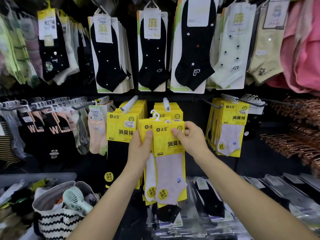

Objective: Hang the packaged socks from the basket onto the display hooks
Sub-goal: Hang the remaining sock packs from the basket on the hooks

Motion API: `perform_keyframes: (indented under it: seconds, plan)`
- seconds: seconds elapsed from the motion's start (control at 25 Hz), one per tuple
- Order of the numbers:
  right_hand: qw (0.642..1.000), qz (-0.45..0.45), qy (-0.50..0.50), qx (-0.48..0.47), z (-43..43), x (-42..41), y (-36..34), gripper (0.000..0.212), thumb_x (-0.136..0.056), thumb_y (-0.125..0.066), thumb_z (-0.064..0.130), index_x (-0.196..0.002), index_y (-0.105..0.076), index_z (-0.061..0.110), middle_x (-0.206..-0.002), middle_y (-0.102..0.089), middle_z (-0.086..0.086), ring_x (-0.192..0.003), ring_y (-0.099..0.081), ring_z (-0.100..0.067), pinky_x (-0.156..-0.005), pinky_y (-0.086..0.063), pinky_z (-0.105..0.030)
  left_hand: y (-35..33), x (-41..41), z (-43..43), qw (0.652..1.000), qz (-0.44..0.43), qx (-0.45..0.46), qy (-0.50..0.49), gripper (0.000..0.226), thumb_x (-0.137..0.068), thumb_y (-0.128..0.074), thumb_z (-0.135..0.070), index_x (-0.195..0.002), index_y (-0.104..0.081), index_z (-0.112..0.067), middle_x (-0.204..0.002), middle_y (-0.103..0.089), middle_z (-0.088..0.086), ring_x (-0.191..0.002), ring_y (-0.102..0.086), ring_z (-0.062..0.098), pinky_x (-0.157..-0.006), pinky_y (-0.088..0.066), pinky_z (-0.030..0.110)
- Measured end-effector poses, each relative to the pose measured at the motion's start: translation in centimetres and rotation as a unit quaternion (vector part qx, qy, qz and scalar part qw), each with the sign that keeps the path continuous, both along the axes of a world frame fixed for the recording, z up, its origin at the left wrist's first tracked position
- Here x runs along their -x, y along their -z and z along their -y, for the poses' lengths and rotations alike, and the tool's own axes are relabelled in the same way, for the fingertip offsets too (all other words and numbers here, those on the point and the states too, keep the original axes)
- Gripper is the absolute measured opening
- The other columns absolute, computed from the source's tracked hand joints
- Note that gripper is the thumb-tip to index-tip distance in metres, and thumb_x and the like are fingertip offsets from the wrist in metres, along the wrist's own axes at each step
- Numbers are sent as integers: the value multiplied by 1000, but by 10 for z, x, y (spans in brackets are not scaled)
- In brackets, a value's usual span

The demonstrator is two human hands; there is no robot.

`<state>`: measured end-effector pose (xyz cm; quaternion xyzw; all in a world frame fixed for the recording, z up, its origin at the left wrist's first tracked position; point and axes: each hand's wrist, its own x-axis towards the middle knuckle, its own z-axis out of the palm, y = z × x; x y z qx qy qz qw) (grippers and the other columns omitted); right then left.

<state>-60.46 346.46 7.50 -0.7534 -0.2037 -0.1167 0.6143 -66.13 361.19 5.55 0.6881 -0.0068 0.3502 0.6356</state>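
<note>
Currently packs [166,146] sit in both hands, just below the hook [165,101]. Left hand [141,149] fingers [148,136] wrap the stack's edge; right hand [190,139] pinches the front one's top. Risk: fanned hangers [156,116] miss the hook; loose rear packs slip.

Both bare forearms slant up from the bottom of the frame toward its middle. The left hand [140,149] grips the sock packs [163,146], thumb in front (fingers hidden behind); the right hand [192,139] pinches their upper right corner.

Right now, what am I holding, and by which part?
Yellow sock packs, by the header cards: left hand grips the left edge, right hand pinches the top right corner.
</note>
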Motion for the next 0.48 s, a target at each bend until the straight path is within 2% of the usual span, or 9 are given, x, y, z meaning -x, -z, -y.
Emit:
perform_keyframes:
  seconds: [0.08,0.2,0.28,0.36,0.48]
  plan:
    - [1000,-8,15,-20,0,-2,0,10,-88,-63,26,-84,-55,31,-79,-69,8,-77,-66,-4,-64,-53,-24,2,1,-5,1000,0,9,-20,6,-96,-49,-26,-97,-55,-27,-96,-63,-11,-91,-60,7,-80,-50,29]
    - [995,-6,70,-71,5,-13,-10,4,-90,-60,22,-88,-56,23,-84,-67,1,-81,-64,-14,-70,-53,-31,3,6,-19,998,9,30,-50,10,-96,-49,-27,-88,-54,-30,-90,-63,-12,-85,-61,9,-77,-52,34]
    - [994,-4,86,-71,7,-20,-20,4,-91,-59,23,-90,-56,22,-90,-67,-3,-85,-64,-18,-72,-54,-35,3,10,-31,997,25,38,-56,9,-96,-48,-28,-93,-55,-31,-98,-65,-12,-94,-63,11,-81,-52,33]
    - [995,2,85,-42,3,-25,-27,5,-90,-59,25,-93,-56,22,-96,-67,-5,-89,-64,-19,-75,-55,-38,5,13,-40,998,29,41,-50,11,-97,-47,-28,-102,-56,-30,-108,-66,-3,-102,-63,17,-85,-52,37]
    - [996,15,89,-6,-8,-27,-28,7,-90,-60,27,-94,-56,23,-98,-66,-4,-92,-63,-20,-80,-55,-43,9,15,-46,997,17,45,-55,16,-96,-47,-29,-108,-55,-22,-112,-66,3,-104,-63,22,-87,-53,43]
